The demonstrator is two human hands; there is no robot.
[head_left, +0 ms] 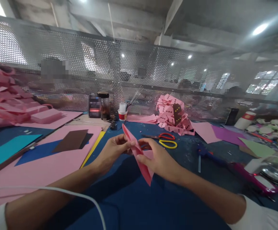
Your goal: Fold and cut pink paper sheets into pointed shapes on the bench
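Observation:
Between my hands, above the blue table, is a piece of pink foam sheet (142, 164), bent so that its two long sides face each other with a gap between. My left hand (118, 145) pinches its upper left part between thumb and fingers. On the right side, my right hand (153, 156) grips it, thumb on the near face and fingers behind; some of those fingers are hidden. Just beyond my right hand lie scissors (167, 140) with one red and one yellow handle loop.
Pink strips (171, 111) with dark dots pile up against the perforated metal screen (134, 73). Large pink sheets (57, 174) cover the left side. A blue glue gun (202, 150) lies right, near a magenta tool (256, 180). A white cable (81, 195) crosses the lower left.

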